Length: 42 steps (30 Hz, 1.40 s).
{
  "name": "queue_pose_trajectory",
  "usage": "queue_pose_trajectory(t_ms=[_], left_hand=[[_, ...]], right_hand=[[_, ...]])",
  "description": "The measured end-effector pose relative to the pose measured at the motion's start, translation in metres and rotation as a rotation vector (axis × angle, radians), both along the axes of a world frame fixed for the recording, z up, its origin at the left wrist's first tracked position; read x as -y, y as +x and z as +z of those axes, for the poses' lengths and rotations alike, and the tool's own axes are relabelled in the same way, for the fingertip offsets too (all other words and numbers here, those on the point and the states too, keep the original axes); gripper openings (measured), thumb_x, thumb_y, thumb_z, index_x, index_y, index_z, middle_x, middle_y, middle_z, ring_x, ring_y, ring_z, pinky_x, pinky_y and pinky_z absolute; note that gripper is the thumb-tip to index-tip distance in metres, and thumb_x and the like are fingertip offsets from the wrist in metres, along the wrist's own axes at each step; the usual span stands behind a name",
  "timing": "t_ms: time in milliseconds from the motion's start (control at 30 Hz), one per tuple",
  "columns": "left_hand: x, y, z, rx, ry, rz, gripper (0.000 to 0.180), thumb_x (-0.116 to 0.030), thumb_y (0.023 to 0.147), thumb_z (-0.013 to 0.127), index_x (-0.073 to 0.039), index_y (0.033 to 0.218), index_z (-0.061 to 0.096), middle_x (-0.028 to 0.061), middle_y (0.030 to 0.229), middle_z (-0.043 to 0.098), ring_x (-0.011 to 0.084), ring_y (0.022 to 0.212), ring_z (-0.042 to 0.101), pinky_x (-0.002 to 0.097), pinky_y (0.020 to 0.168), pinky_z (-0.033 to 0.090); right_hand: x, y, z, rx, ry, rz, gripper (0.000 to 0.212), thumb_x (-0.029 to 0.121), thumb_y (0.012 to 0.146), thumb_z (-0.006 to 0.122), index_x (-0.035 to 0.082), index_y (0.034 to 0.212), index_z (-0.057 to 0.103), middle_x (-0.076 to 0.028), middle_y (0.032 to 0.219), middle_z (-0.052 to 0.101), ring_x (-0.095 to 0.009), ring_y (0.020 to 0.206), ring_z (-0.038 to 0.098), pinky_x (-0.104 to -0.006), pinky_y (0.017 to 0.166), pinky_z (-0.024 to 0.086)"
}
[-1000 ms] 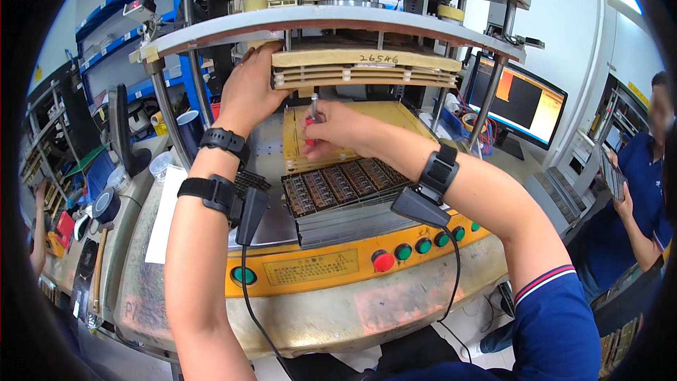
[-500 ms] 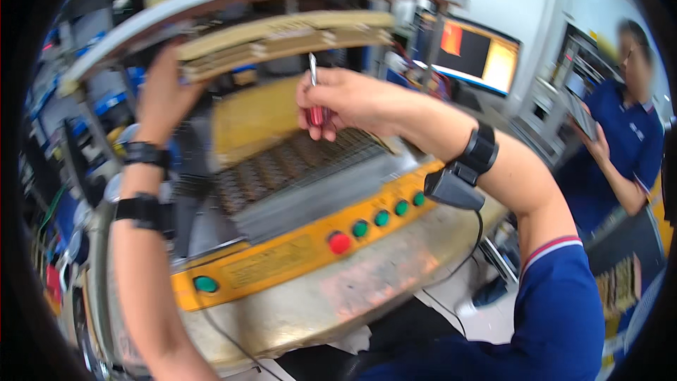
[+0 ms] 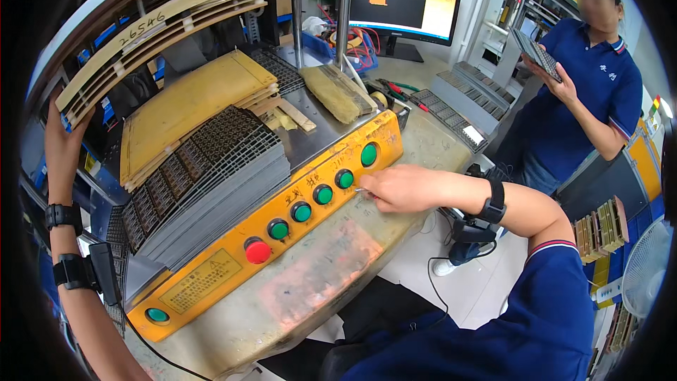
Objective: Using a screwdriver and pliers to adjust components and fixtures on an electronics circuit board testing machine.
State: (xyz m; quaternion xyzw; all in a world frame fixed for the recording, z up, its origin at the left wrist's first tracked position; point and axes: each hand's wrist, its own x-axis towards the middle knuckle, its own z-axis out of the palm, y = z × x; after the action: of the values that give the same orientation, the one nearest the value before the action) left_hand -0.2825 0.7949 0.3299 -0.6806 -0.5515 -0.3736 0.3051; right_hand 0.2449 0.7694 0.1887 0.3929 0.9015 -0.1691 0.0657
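Observation:
At the far left, my left hand (image 3: 66,123) is raised to the end of a layered wooden board (image 3: 166,35), which hangs under the press's upper plate. Its fingers go round the board's end and are partly hidden. My right hand (image 3: 398,189) is closed just in front of the right end of the yellow control panel (image 3: 211,282). From its fingers pokes the short metal tip of a small tool (image 3: 361,190), whose handle the hand now hides. Behind the panel, a tall stack of dark gridded sheets (image 3: 211,162) leans beside yellowish boards (image 3: 197,99).
Green buttons (image 3: 301,212) and a red button (image 3: 257,250) line the panel. A yellow-brown block (image 3: 331,92) and wood strips (image 3: 296,114) lie on the metal bed. Steel posts (image 3: 343,10) stand near a monitor (image 3: 402,3). At right, a person (image 3: 564,92) holds a dark panel.
My right hand has moved down and right, from beneath the hanging board to the panel's front, carrying the red-handled tool. The left hand stays at the board's end. My view has turned right.

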Motion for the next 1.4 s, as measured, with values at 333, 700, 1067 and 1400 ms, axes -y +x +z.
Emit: queue_pose_trajectory(t_ms=[333,700,1067,1400], left_hand=[[0.005,-0.003,0.009,-0.035,-0.003,-0.063,0.05,-0.014,0.081,0.065,0.0,0.123,0.042,0.0149,0.11,0.059,0.0224,0.104,0.056,0.0316,0.086,0.043],[0.023,0.037,0.006,0.153,-0.079,-0.046,0.058,-0.014,0.08,0.067,0.0,0.128,0.039,0.0144,0.114,0.057,0.0188,0.105,0.054,0.03,0.09,0.041],[0.018,0.005,0.0,0.146,-0.077,0.016,0.052,-0.001,0.081,0.062,-0.001,0.127,0.038,0.0132,0.114,0.057,0.0193,0.105,0.057,0.0318,0.089,0.047],[0.017,-0.018,-0.002,-0.012,0.011,0.159,0.054,-0.014,0.082,0.064,-0.005,0.129,0.038,0.0143,0.115,0.057,0.0222,0.104,0.058,0.0338,0.089,0.048]], right_hand=[[-0.009,0.016,-0.007,-0.203,0.058,0.066,0.029,0.013,0.079,0.053,0.003,0.106,0.045,-0.018,0.087,0.059,-0.036,0.082,0.059,-0.0448,0.068,0.046],[-0.069,-0.014,0.098,-0.633,-0.031,-0.05,0.022,0.026,0.094,0.046,0.004,0.098,0.049,-0.001,0.068,0.053,-0.006,0.051,0.049,-0.02,0.048,0.041],[-0.234,-0.16,0.106,-0.632,0.101,0.025,0.022,0.022,0.085,0.052,0.004,0.098,0.054,-0.003,0.069,0.053,-0.01,0.052,0.044,-0.0253,0.048,0.036],[-0.283,-0.211,0.104,-0.869,0.003,0.037,0.028,0.024,0.088,0.053,-0.001,0.102,0.051,-0.006,0.064,0.05,-0.01,0.045,0.043,-0.0236,0.037,0.034]])
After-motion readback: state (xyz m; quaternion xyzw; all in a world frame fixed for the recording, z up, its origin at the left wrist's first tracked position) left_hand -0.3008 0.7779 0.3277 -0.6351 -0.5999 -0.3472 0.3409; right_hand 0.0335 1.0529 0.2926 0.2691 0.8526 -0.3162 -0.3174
